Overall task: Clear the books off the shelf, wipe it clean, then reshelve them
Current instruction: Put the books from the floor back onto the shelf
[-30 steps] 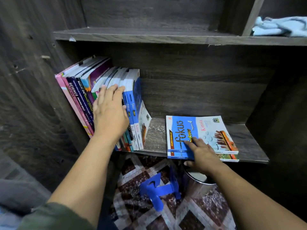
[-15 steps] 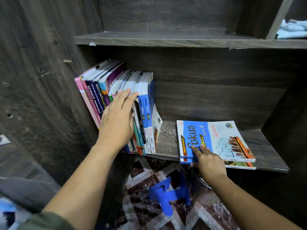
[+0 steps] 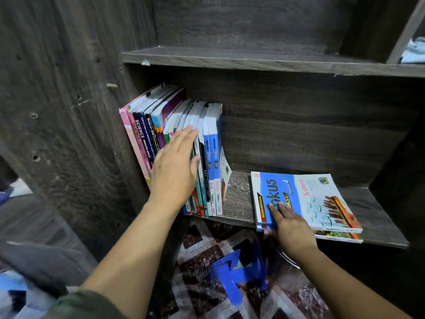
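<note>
Dark wooden bookcase, seen from above and in front. On the lower shelf, at its left end, a row of books: stands spine-out, packed tight, leans left against the side panel. Pink and dark "Science" spines at the far left, two blue "Fokus" spines at the right end, one thin pale book slumped against the last of them.

Left hand: open, fingers straight and together, lies flat against the spines in the middle of the row, fingertips up near the top edges, thumb out toward the blue spines. Hides several spines. Green sleeve at the bottom edge of the view, on the upper arm.

Further right on the same shelf, apart from the row with bare board between, a flat stack of two books: lies face up, slightly askew, front edge at the lip of the shelf. Top cover blue and white, marked "Fokus" and "Kimia". Lower book visible only as a strip along the front.

Right hand: pinches the near left corner of the flat stack, fingers spread over the blue cover, thumb at the front edge beneath. Somewhat blurred, so exact thumb contact hard to tell.

Upper shelf above, with a pale blue cloth at its far right, beyond an upright divider. Below the lower shelf, patterned floor in brown and white, a blue bookend-like object standing on it, and a rounded metal rim just under the right wrist, mostly hidden.
</note>
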Tool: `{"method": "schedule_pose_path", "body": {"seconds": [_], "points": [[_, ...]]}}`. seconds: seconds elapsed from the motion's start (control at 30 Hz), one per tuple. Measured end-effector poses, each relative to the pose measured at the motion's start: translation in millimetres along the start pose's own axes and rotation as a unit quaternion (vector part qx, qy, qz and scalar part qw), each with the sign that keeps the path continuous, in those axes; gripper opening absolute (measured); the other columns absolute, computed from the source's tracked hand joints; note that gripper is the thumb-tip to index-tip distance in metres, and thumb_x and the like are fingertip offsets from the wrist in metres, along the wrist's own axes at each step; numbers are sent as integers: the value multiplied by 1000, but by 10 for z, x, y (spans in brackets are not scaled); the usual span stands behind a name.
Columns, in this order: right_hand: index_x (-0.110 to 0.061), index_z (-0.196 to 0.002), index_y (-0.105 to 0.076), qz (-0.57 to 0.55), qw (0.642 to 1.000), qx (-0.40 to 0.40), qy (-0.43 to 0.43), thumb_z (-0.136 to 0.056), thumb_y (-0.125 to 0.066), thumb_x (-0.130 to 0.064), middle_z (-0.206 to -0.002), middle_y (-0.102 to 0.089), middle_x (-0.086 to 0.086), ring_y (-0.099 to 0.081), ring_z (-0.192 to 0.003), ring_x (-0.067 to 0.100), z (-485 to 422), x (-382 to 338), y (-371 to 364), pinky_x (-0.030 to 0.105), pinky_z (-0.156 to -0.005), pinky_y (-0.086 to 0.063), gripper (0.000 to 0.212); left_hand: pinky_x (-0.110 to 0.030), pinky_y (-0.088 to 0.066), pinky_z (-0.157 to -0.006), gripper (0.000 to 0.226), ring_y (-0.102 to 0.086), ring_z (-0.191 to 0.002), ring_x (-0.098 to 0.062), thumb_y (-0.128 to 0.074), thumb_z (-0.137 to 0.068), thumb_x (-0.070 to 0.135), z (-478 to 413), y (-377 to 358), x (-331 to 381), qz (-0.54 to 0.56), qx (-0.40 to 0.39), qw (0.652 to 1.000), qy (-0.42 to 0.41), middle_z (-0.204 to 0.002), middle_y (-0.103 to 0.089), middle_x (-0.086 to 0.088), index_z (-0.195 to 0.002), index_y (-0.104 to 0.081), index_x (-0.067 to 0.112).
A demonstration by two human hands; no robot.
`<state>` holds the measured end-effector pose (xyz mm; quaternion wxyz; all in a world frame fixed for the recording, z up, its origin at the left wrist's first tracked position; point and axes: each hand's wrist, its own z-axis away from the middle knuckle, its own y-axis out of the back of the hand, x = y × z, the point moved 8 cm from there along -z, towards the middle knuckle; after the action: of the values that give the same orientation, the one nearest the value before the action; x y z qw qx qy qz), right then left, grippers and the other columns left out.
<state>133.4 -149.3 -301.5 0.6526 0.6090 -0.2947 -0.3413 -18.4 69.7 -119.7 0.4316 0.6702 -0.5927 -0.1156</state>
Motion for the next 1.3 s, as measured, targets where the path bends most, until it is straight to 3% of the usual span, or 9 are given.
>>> {"method": "schedule_pose_path", "body": {"seconds": [0.3,0.4,0.53,0.7,0.87,0.97,1.03,1.17,1.3], "points": [[-30,-149,-28,30,999,29,1,-90,-50,-61,-153,-34,-5,-44,-132,17,21,-21,174,29,-103,-36,70,-39,-8,-118,61,-15,-147,-17,-60,-93,24,35,32,42,-61,12,998,-17,-156,-31,2,-148,-35,20],[-27,-152,-23,41,999,27,2,-88,-47,-66,-154,-31,3,-32,-139,26,5,-39,102,36,-112,-27,79,-48,-11,-117,60,-8,-148,-29,-64,-88,25,40,80,50,-85,37,995,-19,-156,-28,-8,-143,-42,20],[-26,-155,-6,23,1000,-9,-9,-93,-44,-61,-162,-9,7,-13,-148,29,-15,-37,-25,37,-118,-16,81,-46,-10,-117,67,2,-149,-20,-60,-92,30,33,-19,-41,-67,-16,998,-7,-161,-15,-1,-150,-26,30],[-24,-151,-21,31,999,6,0,-95,-47,-53,-157,-26,2,-29,-142,23,14,-100,52,31,-110,-32,68,-46,-18,-115,67,1,-149,-17,-60,-92,29,32,-17,-63,-43,-23,999,-8,-160,-16,2,-149,-24,32],[-31,-135,-44,52,998,27,0,-99,-40,-50,-133,-59,-2,-58,-116,24,-43,-95,365,32,-87,-45,41,-44,-25,-113,66,-2,-149,-15,-60,-93,28,22,3,-87,-31,-27,999,-3,-160,-18,4,-149,-26,33],[-25,-131,-43,60,994,89,-20,-103,-32,-42,-126,-60,1,-61,-110,27,-56,-112,622,34,-79,-46,35,-42,-25,-113,65,-4,-148,-15,-60,-92,25,12,13,-93,-22,-24,999,-2,-159,-20,5,-148,-28,33],[-18,-126,-46,-21,984,171,-44,-103,-37,-35,-118,-63,10,-62,-101,34,-67,-97,893,38,-70,-41,30,-41,-25,-113,64,-4,-148,-14,-60,-92,22,7,20,-101,-14,-19,1000,1,-159,-21,5,-148,-30,33],[-8,-119,-56,-184,917,351,-51,-98,-51,-21,-107,-66,22,-61,-89,46,25,-146,1487,43,-68,-40,25,-43,-24,-114,63,-4,-148,-15,-59,-92,20,7,13,-93,-7,-11,1000,0,-158,-23,5,-147,-31,32],[-7,-119,-59,-311,834,455,-24,-97,-54,-19,-100,-69,19,-62,-87,44,79,-442,1817,41,-73,-44,26,-42,-21,-115,65,-2,-149,-14,-58,-92,20,14,15,-97,-16,-22,1000,-10,-159,-21,6,-149,-28,33]]}}
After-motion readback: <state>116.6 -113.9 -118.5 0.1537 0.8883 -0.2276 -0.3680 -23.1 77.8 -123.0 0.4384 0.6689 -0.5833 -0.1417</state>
